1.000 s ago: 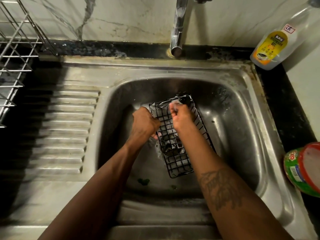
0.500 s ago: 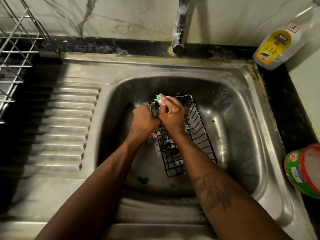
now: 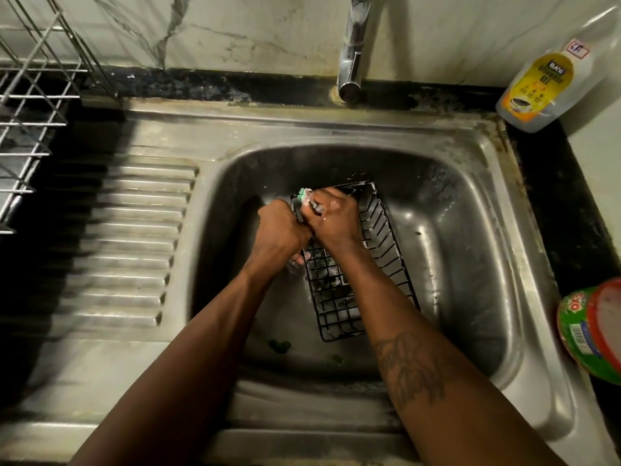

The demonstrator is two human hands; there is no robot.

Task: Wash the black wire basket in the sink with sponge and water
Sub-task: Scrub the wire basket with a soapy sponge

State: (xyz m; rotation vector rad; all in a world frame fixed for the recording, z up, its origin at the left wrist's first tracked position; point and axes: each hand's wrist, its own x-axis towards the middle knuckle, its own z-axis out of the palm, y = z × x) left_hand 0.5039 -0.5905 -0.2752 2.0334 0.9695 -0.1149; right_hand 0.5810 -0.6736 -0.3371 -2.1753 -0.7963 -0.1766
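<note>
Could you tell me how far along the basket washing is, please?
Done: the black wire basket lies in the sink, already soapy. In hand: the left hand holds its rim while the right hand presses the sponge on its far corner. Left: the tap runs no water; rinsing remains.

Sink (image 3: 336, 129) holds black wire basket (image 3: 386, 250); bottle (image 3: 537, 92) on counter (image 3: 564, 203).

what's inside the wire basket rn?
Suds and a dark patch show at the black wire basket floor; the right hand holds a sponge at its far-left corner. The right forearm and left hand hide the left side.
</note>
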